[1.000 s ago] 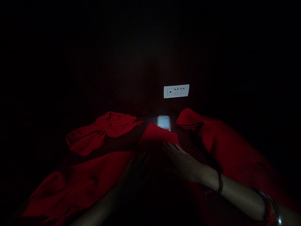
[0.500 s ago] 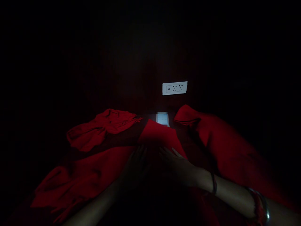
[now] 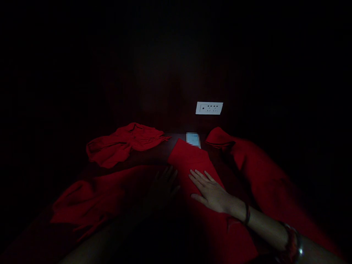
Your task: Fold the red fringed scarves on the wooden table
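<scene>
The scene is very dark. A long folded strip of red cloth (image 3: pixel 192 161) runs from the middle of the surface down toward me. My right hand (image 3: pixel 210 190) lies flat on it with fingers stretched out, a bangle and thread on the wrist. My left hand (image 3: pixel 163 185), deep in shadow, rests open and flat just left of the strip, on the edge of a wider red cloth (image 3: pixel 93 198) spread to the left.
A crumpled red cloth (image 3: pixel 121 145) lies at the back left. More red fabric (image 3: pixel 255 172) drapes along the right. A small lit rectangle (image 3: pixel 193 139) sits behind the strip. A white wall socket plate (image 3: pixel 209 108) is above it.
The folded strip now reaches farther toward me. Both hands have shifted slightly along it and lie flat. The view has shifted a little.
</scene>
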A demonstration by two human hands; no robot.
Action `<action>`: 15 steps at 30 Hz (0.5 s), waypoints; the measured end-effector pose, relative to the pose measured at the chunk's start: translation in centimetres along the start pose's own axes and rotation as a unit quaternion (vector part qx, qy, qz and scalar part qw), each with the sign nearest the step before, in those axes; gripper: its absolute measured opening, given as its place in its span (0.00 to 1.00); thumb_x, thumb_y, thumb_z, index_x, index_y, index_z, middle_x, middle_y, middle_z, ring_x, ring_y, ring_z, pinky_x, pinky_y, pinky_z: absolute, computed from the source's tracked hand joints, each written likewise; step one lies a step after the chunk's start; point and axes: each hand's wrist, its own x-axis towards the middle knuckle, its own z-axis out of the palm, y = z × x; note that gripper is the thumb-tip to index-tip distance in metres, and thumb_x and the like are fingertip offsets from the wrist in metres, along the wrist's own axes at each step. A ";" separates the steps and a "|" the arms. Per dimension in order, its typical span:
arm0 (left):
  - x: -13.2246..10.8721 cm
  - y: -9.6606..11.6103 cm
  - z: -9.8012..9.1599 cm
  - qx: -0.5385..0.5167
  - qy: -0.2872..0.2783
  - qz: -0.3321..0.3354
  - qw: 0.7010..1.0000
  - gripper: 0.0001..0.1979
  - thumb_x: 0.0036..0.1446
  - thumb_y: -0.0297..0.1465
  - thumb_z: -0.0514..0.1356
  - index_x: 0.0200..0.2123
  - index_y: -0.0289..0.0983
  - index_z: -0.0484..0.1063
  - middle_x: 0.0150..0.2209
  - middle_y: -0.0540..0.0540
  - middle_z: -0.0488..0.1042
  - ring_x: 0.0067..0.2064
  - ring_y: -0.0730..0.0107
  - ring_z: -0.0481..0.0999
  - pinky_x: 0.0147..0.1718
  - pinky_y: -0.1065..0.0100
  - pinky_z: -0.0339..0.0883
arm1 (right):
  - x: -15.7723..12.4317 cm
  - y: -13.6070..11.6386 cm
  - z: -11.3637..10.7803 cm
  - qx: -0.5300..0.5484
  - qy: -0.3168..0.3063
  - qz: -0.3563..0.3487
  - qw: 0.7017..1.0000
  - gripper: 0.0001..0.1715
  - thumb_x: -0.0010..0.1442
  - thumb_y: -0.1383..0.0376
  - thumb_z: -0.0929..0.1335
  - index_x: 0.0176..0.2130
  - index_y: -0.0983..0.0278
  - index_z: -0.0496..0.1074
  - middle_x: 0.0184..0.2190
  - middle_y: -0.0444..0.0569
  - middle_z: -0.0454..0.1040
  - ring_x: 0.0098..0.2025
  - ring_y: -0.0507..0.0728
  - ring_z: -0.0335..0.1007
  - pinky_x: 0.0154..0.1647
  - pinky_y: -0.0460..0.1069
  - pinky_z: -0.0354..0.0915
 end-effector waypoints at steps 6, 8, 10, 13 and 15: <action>0.2 0.3 -0.2 -0.002 -0.010 0.006 1.000 0.26 0.57 0.40 0.41 0.56 0.35 0.49 0.58 0.41 0.47 0.58 0.59 0.45 0.51 0.51 0.45 | -4.0 4.4 -0.5 -0.013 -0.018 0.096 0.995 0.39 0.56 0.47 0.49 0.58 0.67 0.41 0.59 0.53 0.41 0.60 0.58 0.32 0.57 0.58 0.39; 0.2 0.1 -0.7 -0.005 -0.008 0.009 1.000 0.26 0.57 0.40 0.41 0.56 0.35 0.48 0.58 0.41 0.47 0.58 0.60 0.45 0.51 0.53 0.47 | -4.1 4.2 -1.6 0.003 -0.017 0.105 0.994 0.39 0.56 0.47 0.49 0.58 0.68 0.41 0.59 0.53 0.40 0.60 0.59 0.30 0.57 0.57 0.40; -0.3 -0.9 -2.0 0.014 0.023 -0.018 0.999 0.26 0.57 0.40 0.41 0.57 0.35 0.47 0.59 0.41 0.45 0.58 0.60 0.44 0.51 0.55 0.46 | -3.0 2.9 -2.8 0.016 0.007 0.079 0.997 0.39 0.56 0.47 0.49 0.59 0.68 0.40 0.59 0.53 0.38 0.60 0.58 0.29 0.57 0.57 0.39; -2.6 -4.8 -5.4 0.067 0.052 -0.111 0.990 0.27 0.56 0.41 0.44 0.56 0.36 0.48 0.59 0.41 0.43 0.59 0.58 0.42 0.52 0.54 0.42 | -0.4 0.1 -3.5 0.020 0.045 0.016 0.999 0.40 0.56 0.47 0.49 0.59 0.68 0.40 0.59 0.53 0.38 0.60 0.57 0.28 0.57 0.56 0.38; -5.2 -8.3 -7.8 0.078 0.007 -0.211 0.974 0.28 0.54 0.42 0.45 0.56 0.35 0.51 0.58 0.39 0.46 0.58 0.55 0.44 0.52 0.52 0.42 | 1.3 -1.3 -2.8 0.014 0.043 -0.008 0.999 0.40 0.55 0.46 0.50 0.59 0.67 0.41 0.59 0.54 0.39 0.60 0.59 0.28 0.57 0.57 0.37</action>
